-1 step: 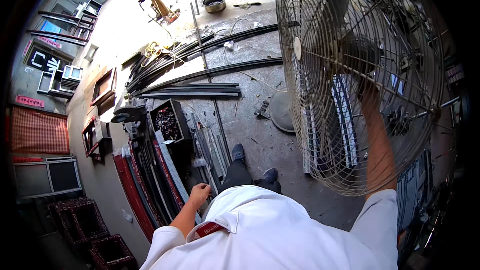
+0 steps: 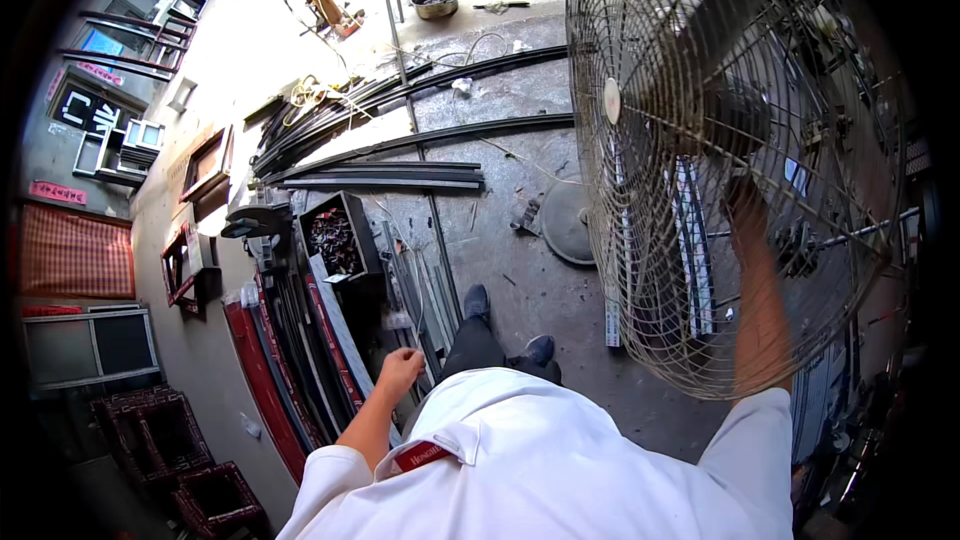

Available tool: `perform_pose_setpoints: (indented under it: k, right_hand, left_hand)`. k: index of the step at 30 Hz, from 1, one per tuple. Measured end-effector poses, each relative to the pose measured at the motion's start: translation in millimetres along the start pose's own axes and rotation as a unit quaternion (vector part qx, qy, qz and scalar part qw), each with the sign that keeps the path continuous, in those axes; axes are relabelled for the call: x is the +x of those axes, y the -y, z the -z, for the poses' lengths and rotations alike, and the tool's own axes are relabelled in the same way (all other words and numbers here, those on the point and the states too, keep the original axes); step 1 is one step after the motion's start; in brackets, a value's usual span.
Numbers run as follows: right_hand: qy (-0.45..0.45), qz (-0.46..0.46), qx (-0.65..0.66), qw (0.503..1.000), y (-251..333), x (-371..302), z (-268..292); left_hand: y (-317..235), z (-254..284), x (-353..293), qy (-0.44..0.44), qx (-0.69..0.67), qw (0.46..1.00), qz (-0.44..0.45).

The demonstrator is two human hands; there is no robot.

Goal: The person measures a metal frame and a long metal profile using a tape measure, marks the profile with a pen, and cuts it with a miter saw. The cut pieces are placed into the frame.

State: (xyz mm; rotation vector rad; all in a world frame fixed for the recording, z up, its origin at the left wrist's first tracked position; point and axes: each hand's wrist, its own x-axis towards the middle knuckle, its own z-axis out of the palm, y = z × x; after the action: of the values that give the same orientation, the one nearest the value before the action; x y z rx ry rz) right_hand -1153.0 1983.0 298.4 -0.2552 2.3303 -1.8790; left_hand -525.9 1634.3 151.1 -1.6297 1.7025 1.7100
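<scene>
The two-o'clock fan point(image 2: 690, 130) looks heavy, its wire cage point(image 2: 612, 100) springy; we'd grip its motor point(image 2: 738, 122). Left fingers point(image 2: 408, 357) curl empty; for the right hand point(image 2: 742, 192), we can't tell.

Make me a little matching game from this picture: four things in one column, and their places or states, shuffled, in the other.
Things:
1. Fan
2. Right hand
3. Left hand
4. Open dark box

Places and states:
A. Fingers curled, left of the picture's middle, apart from the fan
B. Holding many small pieces
C. Large and wire-caged, in the picture's upper right
D. Seen through the fan's wires, at the end of a raised forearm

Right pairs: 1-C, 2-D, 3-A, 4-B
</scene>
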Motion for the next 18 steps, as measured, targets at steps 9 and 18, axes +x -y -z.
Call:
perform_pose_setpoints:
  k: [9,18]
  right_hand:
    - [-0.023,-0.402,0.034,0.915,-183,-260,75]
    - [0.071,-0.495,-0.155,0.852,-175,-432,-110]
  left_hand:
    - [-58,57,92,-0.010,-0.079,0.997,-0.015]
    - [-74,140,139,-0.024,-0.089,0.992,0.086]
